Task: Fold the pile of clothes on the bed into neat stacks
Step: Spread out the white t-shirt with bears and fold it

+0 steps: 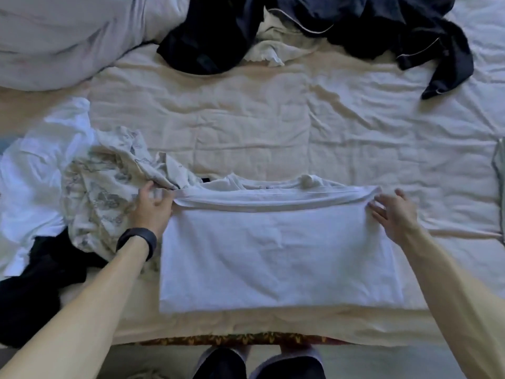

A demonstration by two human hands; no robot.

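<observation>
**Item:** white cotton T-shirt (276, 258), doubled into a broad rectangle. It lies flat on the cream crumpled bed sheet (273, 119) at the middle of the bed's near edge, with its hem band and collar along the far side.

**Handling (judged):** light, limp and without stiffness. It should slide readily on the sheet and sag if lifted by a single point. Best taken at both far corners together, or at both ends of the next fold line.

**Left hand** (153, 206)**:** at the shirt's far-left corner, fingers curled, thumb and fingertips pinching the end of the hem band. A black wristband (139, 242) is on that wrist.

**Right hand** (393, 214)**:** at the far-right corner, fingers straight and spread apart. Whether they rest on the cloth or sit just above it cannot be told.

**Surroundings:**
- Cream printed garment (103, 187): bunched, touching the shirt's far-left corner beside the left hand. It is the likeliest thing to catch in a fold.
- Plain white garment (35, 165): at the left edge.
- Black crumpled garment (32, 283): at the near-left corner.
- Dark navy garments with pale piping (355, 23): heaped along the far edge, well apart from the shirt.
- Small off-white garment (270, 47): lying among the navy heap.
- Pale pillow (68, 36): at the far-left corner.
</observation>
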